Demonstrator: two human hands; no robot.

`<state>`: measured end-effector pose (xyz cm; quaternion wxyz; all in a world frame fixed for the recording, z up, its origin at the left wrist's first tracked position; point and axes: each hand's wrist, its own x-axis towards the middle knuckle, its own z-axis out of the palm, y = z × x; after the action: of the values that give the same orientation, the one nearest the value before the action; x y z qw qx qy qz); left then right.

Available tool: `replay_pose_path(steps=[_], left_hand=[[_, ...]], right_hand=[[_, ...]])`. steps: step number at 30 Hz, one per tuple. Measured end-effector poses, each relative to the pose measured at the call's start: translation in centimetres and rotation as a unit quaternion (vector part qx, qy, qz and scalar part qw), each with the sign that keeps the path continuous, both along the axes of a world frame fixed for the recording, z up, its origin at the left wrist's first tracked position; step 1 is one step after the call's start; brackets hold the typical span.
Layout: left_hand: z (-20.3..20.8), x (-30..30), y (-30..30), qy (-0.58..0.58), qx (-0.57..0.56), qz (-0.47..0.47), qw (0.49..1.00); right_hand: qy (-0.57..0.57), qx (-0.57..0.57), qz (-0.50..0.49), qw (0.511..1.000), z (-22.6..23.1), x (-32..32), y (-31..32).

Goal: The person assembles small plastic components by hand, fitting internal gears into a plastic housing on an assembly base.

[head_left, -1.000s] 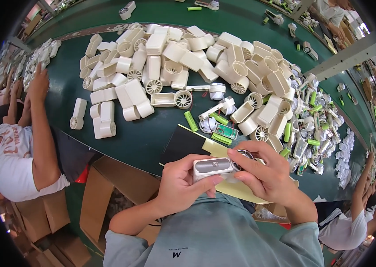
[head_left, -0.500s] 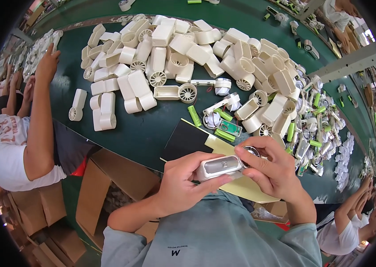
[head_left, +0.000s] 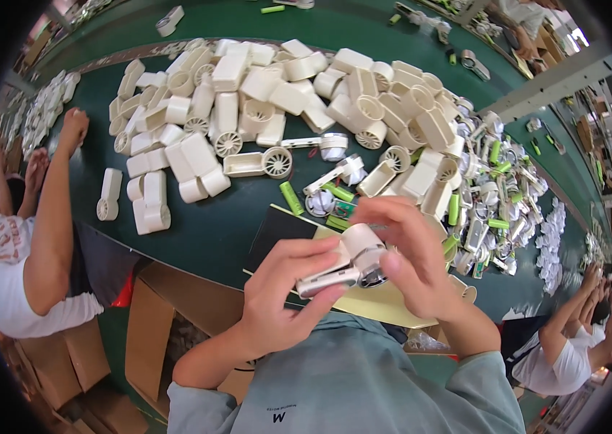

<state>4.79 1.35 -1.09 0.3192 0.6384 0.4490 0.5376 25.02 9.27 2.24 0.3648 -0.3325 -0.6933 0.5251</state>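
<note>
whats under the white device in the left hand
A yellow sheet shows below the white device, between the left hand and the right hand. Anything directly behind the device and hands is covered.

This is a factory assembly workshop: a long green counter (head_left: 208, 235) carries a heap of matching cream plastic fan housings (head_left: 257, 84), green battery cells (head_left: 291, 197) and wired fan assemblies (head_left: 333, 148); people in white shirts (head_left: 38, 304) flank it, cardboard boxes (head_left: 148, 333) below.

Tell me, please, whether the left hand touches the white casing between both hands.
Touching: the head view shows the left hand gripping the white casing, fingers over its upper side, thumb against its lower edge.
</note>
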Motion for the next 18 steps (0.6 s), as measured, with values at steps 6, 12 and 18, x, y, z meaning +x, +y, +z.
replay_pose_path(steps=[6,12,18], left_hand=[[0.4,1.1,0.3,-0.075,-0.147,-0.029,0.986],[-0.3,1.3,0.6,0.049,-0.075,-0.076,0.993],[0.3,1.7,0.7,0.028,-0.079,-0.071,0.994]], right_hand=[[-0.036,0.114,-0.067,0.991,-1.0,-1.1,-0.1],[-0.107,0.164,-0.059,0.979,-1.0,-0.4,-0.8],[-0.086,0.167,-0.056,0.981,-0.9,0.1,-0.5]])
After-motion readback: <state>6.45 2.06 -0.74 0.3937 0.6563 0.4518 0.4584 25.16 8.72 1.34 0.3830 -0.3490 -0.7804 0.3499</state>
